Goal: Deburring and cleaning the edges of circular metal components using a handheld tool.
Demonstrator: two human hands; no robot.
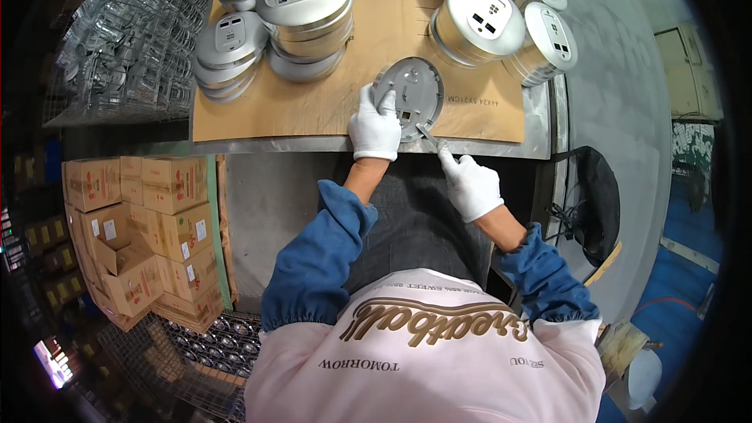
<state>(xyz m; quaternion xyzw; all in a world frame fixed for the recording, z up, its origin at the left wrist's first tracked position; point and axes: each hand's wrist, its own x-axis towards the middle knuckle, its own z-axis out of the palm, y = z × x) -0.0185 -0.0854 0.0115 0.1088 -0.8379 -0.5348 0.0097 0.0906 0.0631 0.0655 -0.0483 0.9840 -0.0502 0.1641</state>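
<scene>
My left hand [376, 127], in a white glove, grips the left rim of a round grey metal cover [421, 92]. The cover lies at the table's front edge with its hollow, ribbed inner side up, and small posts and cut-outs show in it. My gloved right hand [472, 186] is closed on a slim, flat metal tool [428, 136]. The tip of this tool meets the cover's near rim; whether it is a blade or a file I cannot tell.
Stacks of similar silver covers [304, 0] stand at the table's back left, with more stacks [479, 19] back right. Brown cardboard [258, 121] covers the tabletop. A wire basket of metal parts [117, 55] is at left, above cartons [176, 184]. A black bag-like object [597, 207] hangs right.
</scene>
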